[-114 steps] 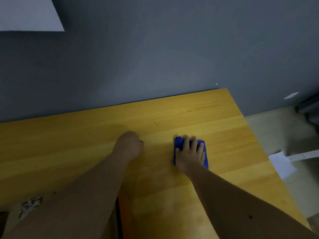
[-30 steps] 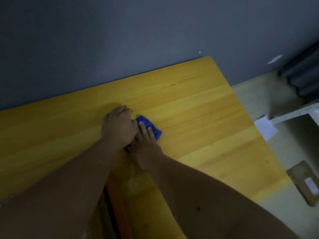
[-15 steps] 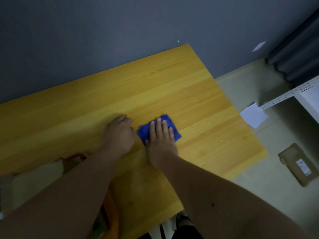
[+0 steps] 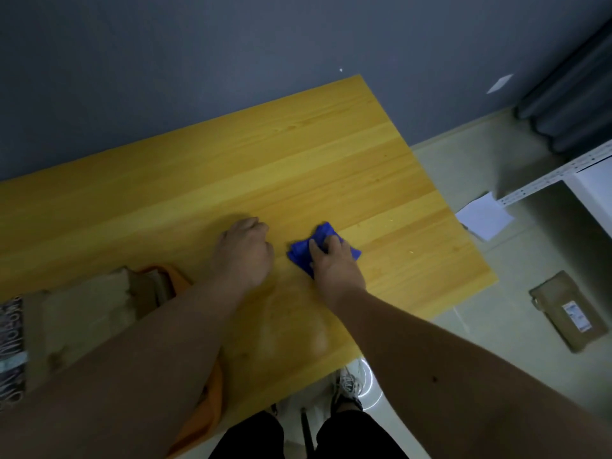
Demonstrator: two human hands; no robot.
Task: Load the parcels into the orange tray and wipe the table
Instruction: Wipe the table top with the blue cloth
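My right hand (image 4: 332, 263) presses a crumpled blue cloth (image 4: 299, 251) onto the yellow wooden table (image 4: 298, 160), fingers curled over it. Just to its left, my left hand (image 4: 245, 250) rests on the tabletop as a fist with nothing in it. The orange tray (image 4: 212, 405) sits at the table's near-left corner, largely hidden under my left forearm. Brown cardboard parcels (image 4: 82, 313) lie in it, and a dark printed packet (image 4: 11, 342) shows at the far left edge.
A grey wall runs along the table's far edge. On the floor to the right lie a brown parcel (image 4: 566, 309) and a white paper sheet (image 4: 485, 217). A white metal shelf (image 4: 546, 180) and a dark curtain (image 4: 576, 94) stand at the right. My shoe (image 4: 347, 385) shows below.
My right hand has slid the cloth to the right, away from my left hand, and bunched it up. The view has tilted down, so the tray, parcels and my legs show more.
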